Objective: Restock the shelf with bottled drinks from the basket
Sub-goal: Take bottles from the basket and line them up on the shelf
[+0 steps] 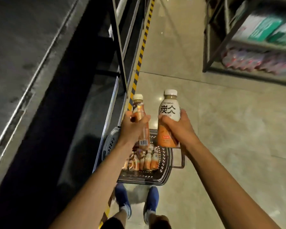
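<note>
Holding anything, those hands?

Both. The left hand (132,129) grips a slim orange bottle (139,111) about its middle, fingers (130,119) curled round the front. The white cap and neck stand above them, and the barcoded foot juts out below the palm.

And the other?

The right hand (177,128) clasps a stouter bottle (169,109), white above and orange below. Its fingers cross the label where the two colours meet, with the thumb on the far side. The bottle stands nearly upright, cap up.

Where are they?

Raised side by side, close but apart, above the black basket (165,170) on the tiled floor. More bottles (145,160) lie packed inside it.

And the shelf?

The dark shelf (31,71) runs along the left, with striped floor tape (141,52) at its foot. Blue shoes (122,199) stand just behind the basket.
</note>
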Demonstrator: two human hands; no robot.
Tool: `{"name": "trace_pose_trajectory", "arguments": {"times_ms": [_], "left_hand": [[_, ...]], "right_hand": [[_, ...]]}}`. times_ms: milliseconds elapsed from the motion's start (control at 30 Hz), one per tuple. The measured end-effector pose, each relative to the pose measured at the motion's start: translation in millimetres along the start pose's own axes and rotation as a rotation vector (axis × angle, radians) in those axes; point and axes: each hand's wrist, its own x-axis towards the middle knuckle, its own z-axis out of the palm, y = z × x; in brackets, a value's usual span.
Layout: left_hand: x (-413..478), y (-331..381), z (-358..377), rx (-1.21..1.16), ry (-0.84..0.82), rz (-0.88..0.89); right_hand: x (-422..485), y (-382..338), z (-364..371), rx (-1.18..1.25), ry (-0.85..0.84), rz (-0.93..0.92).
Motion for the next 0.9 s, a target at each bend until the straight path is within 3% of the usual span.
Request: {"name": "trace_pose_trajectory", "arguments": {"times_ms": [167, 400, 633, 900], "left_hand": [[-72.4, 85.8, -16.3, -0.057, 0.051, 0.165], [-182.3, 111.5, -59.7, -0.117, 0.138, 0.318], [-294.2, 84.5, -124.3, -0.283, 0.618, 0.332], [-476.9, 44.4, -181.6, -0.333, 1.172, 0.392]], "right_hand": [[-67.8, -81.5, -30.6, 0.015, -0.053, -0.182], [-134.8, -115.6, -22.5, 0.004, -0.253, -0.324], [-207.6, -143.4, 54.8, -0.093, -0.609, -0.515], [-372.2, -140.7, 134.5, -0.149, -1.199, -0.652]]}}
